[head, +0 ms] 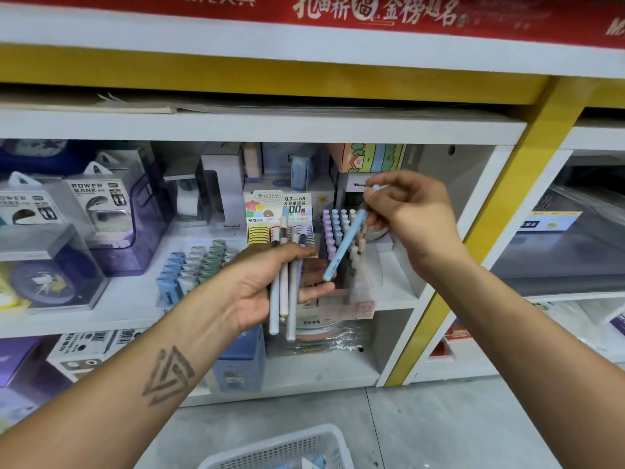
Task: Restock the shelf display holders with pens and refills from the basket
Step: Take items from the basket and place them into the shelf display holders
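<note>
My left hand grips a bundle of pastel pens, palm up, in front of the middle shelf. A single light-blue pen is pinched near its top end by my right hand, and it slants down to the left over the display holder of pastel pens. That holder stands upright on the shelf with several lilac, blue and cream pens in it. The white mesh basket sits on the floor at the bottom edge, with some pale blue items inside.
A pencil-lead display box stands left of the holder. A tray of blue and green erasers lies further left, power bank boxes beyond it. A yellow upright post borders the shelf bay on the right.
</note>
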Available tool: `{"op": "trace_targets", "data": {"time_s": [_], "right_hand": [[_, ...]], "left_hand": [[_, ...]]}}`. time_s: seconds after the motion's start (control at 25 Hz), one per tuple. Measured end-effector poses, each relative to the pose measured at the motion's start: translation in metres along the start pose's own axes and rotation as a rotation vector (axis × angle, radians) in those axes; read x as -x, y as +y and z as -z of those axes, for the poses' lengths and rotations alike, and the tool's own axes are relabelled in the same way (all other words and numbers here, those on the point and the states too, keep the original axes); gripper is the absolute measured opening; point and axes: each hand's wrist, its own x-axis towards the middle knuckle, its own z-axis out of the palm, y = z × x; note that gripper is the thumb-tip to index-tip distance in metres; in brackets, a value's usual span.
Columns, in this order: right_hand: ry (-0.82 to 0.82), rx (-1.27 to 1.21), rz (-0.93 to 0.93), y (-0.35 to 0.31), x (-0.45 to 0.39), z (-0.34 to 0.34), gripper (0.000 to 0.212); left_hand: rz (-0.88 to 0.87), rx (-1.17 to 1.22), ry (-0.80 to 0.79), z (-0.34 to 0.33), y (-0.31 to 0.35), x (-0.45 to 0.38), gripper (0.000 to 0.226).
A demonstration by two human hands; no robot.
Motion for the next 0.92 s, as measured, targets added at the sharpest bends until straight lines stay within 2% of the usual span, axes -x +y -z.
{"op": "trace_targets", "data": {"time_s": [0.08, 0.16, 0.32, 0.4, 0.68, 0.92], "right_hand": [[0.025, 0.094, 0.147, -0.003, -0.001, 0.007, 0.015], [-0.03, 0.233, 0.235, 0.0, 0.002, 0.008, 0.014], [-0.163, 0.583, 0.308, 0.018, 0.008, 0.001, 0.015], [-0.183, 0.672, 0.327, 0.025, 0.01, -0.001, 0.017], [-0.191, 0.71, 0.33, 0.029, 0.011, -0.003, 0.021], [-0.246, 0.712, 0.37, 0.025, 0.015, -0.005, 0.02]], "left_hand": [[-0.013, -0.025, 0.049, 0.005, 0.005, 0.001, 0.017], [-0.017, -0.06, 0.081, 0.008, 0.008, 0.001, 0.014], [-0.033, -0.115, 0.08, 0.009, 0.008, 0.001, 0.012], [-0.033, -0.12, 0.099, 0.01, 0.007, 0.001, 0.011], [0.025, -0.045, 0.104, 0.007, 0.007, 0.005, 0.005], [0.066, -0.067, 0.055, 0.003, 0.004, 0.01, 0.01]]}}
